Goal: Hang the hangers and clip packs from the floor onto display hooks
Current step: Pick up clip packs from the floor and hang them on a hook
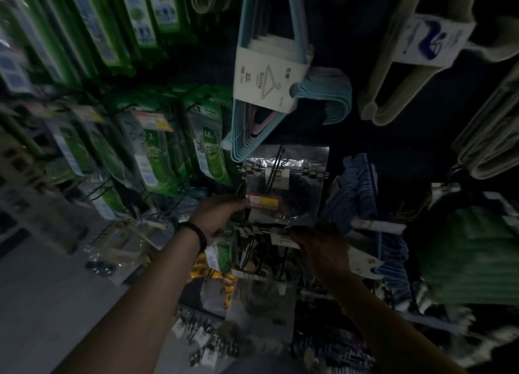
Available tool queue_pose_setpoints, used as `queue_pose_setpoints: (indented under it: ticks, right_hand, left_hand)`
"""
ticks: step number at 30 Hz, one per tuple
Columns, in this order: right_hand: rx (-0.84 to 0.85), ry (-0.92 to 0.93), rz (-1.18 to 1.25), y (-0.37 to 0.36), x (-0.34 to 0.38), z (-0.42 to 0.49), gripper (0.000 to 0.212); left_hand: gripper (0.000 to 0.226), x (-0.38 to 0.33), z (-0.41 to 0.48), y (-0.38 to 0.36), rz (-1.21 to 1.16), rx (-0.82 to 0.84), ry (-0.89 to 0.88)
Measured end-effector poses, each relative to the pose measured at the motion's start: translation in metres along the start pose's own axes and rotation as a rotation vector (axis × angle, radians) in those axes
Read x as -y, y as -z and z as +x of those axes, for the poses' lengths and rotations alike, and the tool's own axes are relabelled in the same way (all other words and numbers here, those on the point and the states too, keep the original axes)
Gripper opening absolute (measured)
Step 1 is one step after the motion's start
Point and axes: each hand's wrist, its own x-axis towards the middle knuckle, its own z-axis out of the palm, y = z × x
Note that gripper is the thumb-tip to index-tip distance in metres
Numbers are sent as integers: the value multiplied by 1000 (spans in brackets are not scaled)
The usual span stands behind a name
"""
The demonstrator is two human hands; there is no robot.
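Reaches up with both arms into a dim, blurred shop display. Pinches with the right hand (323, 250) the top edge of a clear clip pack (261, 292), holding it up just below the black wire display hook (276, 163). Sets the left hand (222, 213), black wristband (193, 233) at the wrist, against the left end of the red-and-yellow price tag (262, 202) at the hook's front tip; cannot tell in the gloom whether those fingers pinch the tag or only touch it. Shows a second clear pack (286, 177) already hanging on that same hook, behind the tag. Above it, a bundle of blue hangers (325, 92) bound in a white paper band (266, 75); to the upper right, pale hangers (421, 64) with a blue-printed label. To the left, rows of green packs (209, 149) on their own hooks. To the right of the hands, darker blue hangers (354, 188) and, further out, a green stack (463, 261). Down at lower left, the grey floor (36, 297), with clear packs (120, 250) lying on it near the foot of the display.
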Motion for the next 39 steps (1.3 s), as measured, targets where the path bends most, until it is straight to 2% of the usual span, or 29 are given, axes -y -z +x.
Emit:
queue_pose_setpoints:
  ticks: [2,5,8,12,18,21,25,27,30,33,35,39]
  right_hand:
    - [-24,12,-35,-6,0,9,40]
    - [-101,62,-121,-7,4,18,48]
    - [-231,92,-106,-9,2,28,44]
    - [-342,124,-109,-15,1,46,34]
    - [-448,169,-133,-14,-3,69,19]
    - [-408,180,-136,-23,-8,75,20]
    - [-334,133,-153,-27,-12,87,35]
    - [-316,82,-134,-22,-12,98,24]
    - [-128,-25,-182,-31,-20,119,14]
    - [93,-179,-221,-42,-26,139,27]
    - [152,-231,-209,-34,-25,149,32]
    - [240,-204,-86,-34,-27,166,38]
  left_hand:
    - [34,-8,-3,0,30,-16,-26]
    - [24,-16,0,7,113,-16,-79]
    - [24,-27,4,11,121,8,-100]
    - [5,-33,2,10,133,28,-255]
    - [18,-21,7,17,319,19,-456]
    - [29,-20,7,20,415,21,-524]
    - [46,-11,12,25,513,5,-563]
    - [54,-3,14,26,513,-3,-593]
    - [60,8,14,25,521,-35,-644]
    - [59,10,10,22,562,-74,-678]
    - [59,11,9,22,584,-71,-675]
    - [57,11,3,24,591,-67,-658]
